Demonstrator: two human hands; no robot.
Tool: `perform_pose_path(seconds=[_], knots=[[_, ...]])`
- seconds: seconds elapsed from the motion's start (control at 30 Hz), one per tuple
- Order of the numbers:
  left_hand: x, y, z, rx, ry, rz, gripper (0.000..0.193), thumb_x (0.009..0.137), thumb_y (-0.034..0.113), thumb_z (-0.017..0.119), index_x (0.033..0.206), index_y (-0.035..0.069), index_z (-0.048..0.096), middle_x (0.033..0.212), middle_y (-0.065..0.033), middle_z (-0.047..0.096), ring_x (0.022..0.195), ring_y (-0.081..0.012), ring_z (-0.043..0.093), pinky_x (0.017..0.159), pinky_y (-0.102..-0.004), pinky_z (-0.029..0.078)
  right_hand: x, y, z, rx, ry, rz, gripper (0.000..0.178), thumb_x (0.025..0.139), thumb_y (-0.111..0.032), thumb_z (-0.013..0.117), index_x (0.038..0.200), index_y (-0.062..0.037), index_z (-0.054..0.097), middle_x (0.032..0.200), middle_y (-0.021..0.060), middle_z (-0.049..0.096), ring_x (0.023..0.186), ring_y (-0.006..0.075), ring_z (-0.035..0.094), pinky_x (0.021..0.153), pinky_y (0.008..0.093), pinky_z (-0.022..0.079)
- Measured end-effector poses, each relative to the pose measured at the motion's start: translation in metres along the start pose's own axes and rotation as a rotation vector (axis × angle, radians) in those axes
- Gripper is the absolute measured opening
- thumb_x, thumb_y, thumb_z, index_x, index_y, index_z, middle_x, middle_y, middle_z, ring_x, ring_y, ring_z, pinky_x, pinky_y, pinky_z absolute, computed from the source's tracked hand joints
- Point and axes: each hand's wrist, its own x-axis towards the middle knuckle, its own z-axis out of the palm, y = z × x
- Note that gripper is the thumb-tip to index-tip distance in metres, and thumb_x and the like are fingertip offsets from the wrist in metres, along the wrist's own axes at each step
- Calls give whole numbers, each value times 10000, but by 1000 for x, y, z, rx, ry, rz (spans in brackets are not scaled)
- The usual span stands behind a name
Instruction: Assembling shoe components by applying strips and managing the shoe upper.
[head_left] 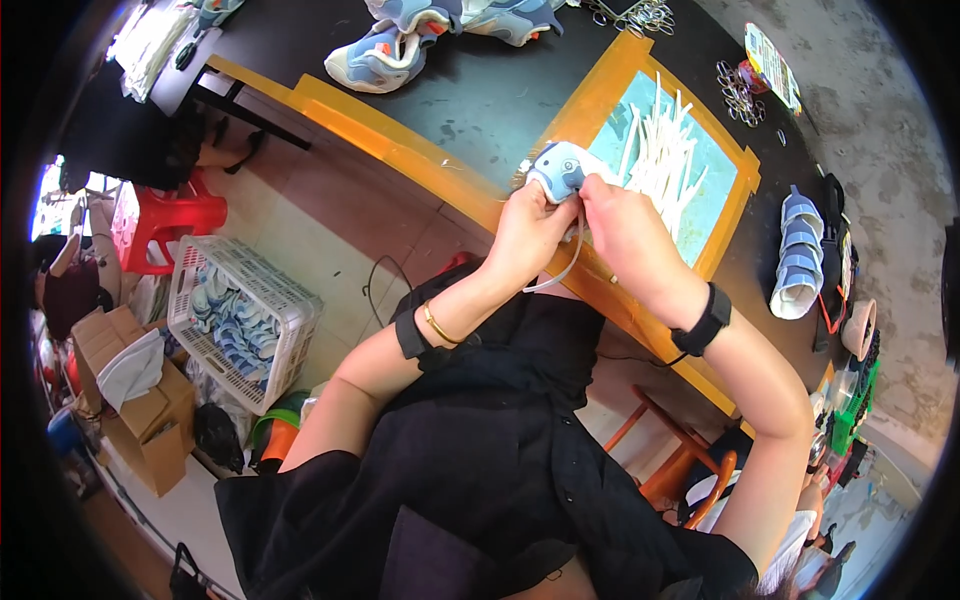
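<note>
The left hand (537, 225) and the right hand (622, 222) are meeting close together over the near edge of the dark table (480, 110), both grasping a blue-and-white shoe upper (558, 168) between them. The left hand is pinching the upper's lower left side, its thumb and fingers closing near the bottom edge; its forearm is slanting up and to the right from a bent elbow, with a black wristband (410, 335) and a gold bangle (432, 318) sitting around it. The right hand is gripping the opposite side, fingers curling inward and the back of the hand facing up; its elbow is jutting out to the right, and its forearm, wearing a black wrist strap (712, 318), is angling up and to the left.

A thin grey strip (572, 268) is hanging in a curve below the hands; which fingers are holding it, I cannot tell. Just beyond the right hand, a loose pile of white strips (660, 150) is lying on a teal mat (715, 180) bordered with orange tape (738, 205). More shoe uppers (380, 62) are resting farther back on the table, while a stack of blue-and-white pieces (798, 255) is lying to the right.
</note>
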Motion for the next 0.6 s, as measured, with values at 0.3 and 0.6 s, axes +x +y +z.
perform_pose_path(seconds=[0.3, 0.6], knots=[[-2, 2, -1, 19, -31, 8, 142, 914, 56, 539, 1035, -2, 589, 824, 15, 605, 700, -36, 521, 615, -205, 424, 7, 19, 7, 468, 66, 176, 77, 835, -38, 543, 811, 32, 566, 659, 189, 618, 598, 324, 621, 560, 375, 472], [2, -5, -3, -120, -117, 57, 200, 935, 28, 517, 1130, -4, 548, 1072, -42, 620, 925, -106, 606, 800, -251, 501, -10, 14, 17, 98, 216, -19, 66, 844, -33, 552, 864, 27, 535, 800, 189, 652, 673, 356, 633, 600, 431, 491]])
